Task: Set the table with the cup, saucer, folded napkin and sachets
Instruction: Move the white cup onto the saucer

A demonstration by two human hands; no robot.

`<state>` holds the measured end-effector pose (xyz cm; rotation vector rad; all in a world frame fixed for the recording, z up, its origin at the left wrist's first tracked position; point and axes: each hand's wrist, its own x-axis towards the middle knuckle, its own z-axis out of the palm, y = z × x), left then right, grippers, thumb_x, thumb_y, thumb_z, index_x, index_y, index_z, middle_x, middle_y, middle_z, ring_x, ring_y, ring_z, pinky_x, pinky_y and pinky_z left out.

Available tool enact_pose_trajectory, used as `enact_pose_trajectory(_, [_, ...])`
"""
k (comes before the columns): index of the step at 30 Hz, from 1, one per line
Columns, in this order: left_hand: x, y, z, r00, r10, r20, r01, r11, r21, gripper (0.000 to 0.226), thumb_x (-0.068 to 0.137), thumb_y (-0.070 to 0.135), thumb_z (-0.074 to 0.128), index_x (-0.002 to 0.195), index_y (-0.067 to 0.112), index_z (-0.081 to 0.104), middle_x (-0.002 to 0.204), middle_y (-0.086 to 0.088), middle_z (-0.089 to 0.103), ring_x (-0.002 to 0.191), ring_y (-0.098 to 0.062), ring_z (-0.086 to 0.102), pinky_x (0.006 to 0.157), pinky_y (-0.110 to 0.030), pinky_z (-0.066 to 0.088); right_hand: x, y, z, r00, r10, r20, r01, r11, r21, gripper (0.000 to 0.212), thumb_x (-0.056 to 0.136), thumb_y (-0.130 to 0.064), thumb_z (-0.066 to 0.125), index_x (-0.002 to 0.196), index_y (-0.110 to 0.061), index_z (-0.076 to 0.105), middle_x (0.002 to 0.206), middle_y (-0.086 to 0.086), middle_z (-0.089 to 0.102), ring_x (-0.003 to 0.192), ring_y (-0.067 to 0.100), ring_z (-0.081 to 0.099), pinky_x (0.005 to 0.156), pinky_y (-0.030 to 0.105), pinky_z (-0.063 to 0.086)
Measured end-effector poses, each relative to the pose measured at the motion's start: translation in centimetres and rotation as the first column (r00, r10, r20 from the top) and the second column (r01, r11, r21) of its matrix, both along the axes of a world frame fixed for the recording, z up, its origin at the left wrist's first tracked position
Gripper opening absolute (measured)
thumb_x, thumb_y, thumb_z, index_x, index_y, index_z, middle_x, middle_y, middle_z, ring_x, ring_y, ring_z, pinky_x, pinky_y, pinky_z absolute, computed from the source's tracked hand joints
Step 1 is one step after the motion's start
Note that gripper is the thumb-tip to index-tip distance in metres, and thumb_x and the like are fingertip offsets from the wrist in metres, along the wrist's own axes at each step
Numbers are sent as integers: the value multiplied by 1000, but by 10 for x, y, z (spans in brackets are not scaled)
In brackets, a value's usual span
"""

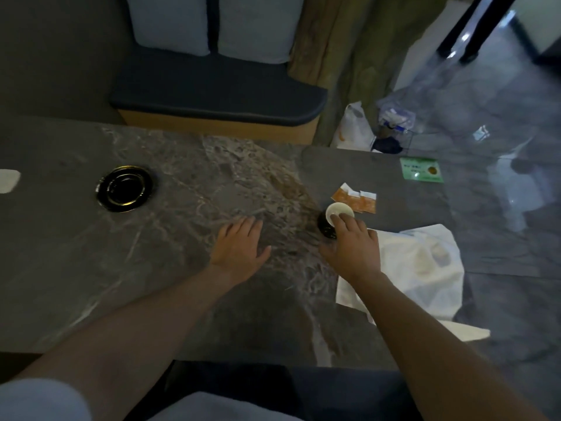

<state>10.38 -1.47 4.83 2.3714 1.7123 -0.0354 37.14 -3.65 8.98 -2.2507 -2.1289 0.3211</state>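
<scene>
White-lined cup (336, 214) sits in the right hand (352, 249) — fingers closed on its rim, beside orange sachets (355, 199). The left hand (239, 245) lies flat, spread, holding nothing, on the worktop (151, 244).

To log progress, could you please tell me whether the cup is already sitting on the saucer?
No, the cup stands under the right hand, far from the saucer across the table.

The table (170, 268) was dark grey stone veined with pale and brownish marbling. The cup (335, 215) was black outside and cream-white inside. The sachets (356, 199) were orange with white tops. The napkin (425, 268) was plain white, faintly shadowed. The saucer (124, 188) was glossy black with a gold rim. A green card (422, 170) bore a round brownish mark.
</scene>
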Motion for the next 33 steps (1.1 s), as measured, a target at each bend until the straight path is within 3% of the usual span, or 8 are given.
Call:
enact_pose_trajectory(7, [36, 2, -31, 1000, 20, 14, -19, 999, -43, 81, 96, 65, 32, 157, 13, 33, 164, -8, 33, 152, -25, 27, 122, -44, 25, 46, 8, -11, 998, -49, -30, 51, 997, 62, 66, 85, -52, 62, 142, -22, 45, 140, 0, 54, 129, 25, 47, 103, 47, 39])
enact_pose_trajectory(14, [40, 3, -64, 995, 70, -66, -77, 991, -108, 93, 92, 80, 15, 163, 21, 6, 172, -2, 3, 158, -20, -1, 127, -47, 9, 58, 26, -38, 987, -68, -145, 72, 997, 21, 84, 80, -62, 67, 148, -24, 35, 145, 1, 52, 131, 27, 48, 104, 52, 41])
enact_pose_trajectory(18, [39, -2, -79, 994, 79, -80, -81, 996, -28, 94, 92, 81, 7, 163, 20, 8, 172, -2, 5, 158, -20, 2, 126, -49, 11, 60, 32, -51, 975, -85, -205, 98, 994, 52, 86, 77, -65, 70, 145, -23, 37, 138, 1, 55, 126, 26, 52, 99, 48, 43])
enact_pose_trajectory(22, [37, -4, -91, 994, 89, -59, -88, 996, 17, 92, 94, 80, 14, 163, 21, 11, 171, -1, 8, 158, -20, 4, 125, -52, 16, 59, 35, -60, 954, -85, -287, 116, 989, 93, 82, 77, -65, 73, 140, -24, 41, 135, -1, 57, 123, 22, 54, 99, 43, 40])
enact_pose_trajectory(33, [35, -2, -100, 993, 104, -46, -104, 995, -3, 91, 93, 82, 13, 163, 25, 4, 172, 3, -1, 157, -15, -10, 125, -49, 7, 52, 42, -69, 890, -111, -443, 179, 977, 115, 75, 74, -56, 80, 134, -25, 48, 127, -3, 60, 116, 19, 56, 95, 43, 46])
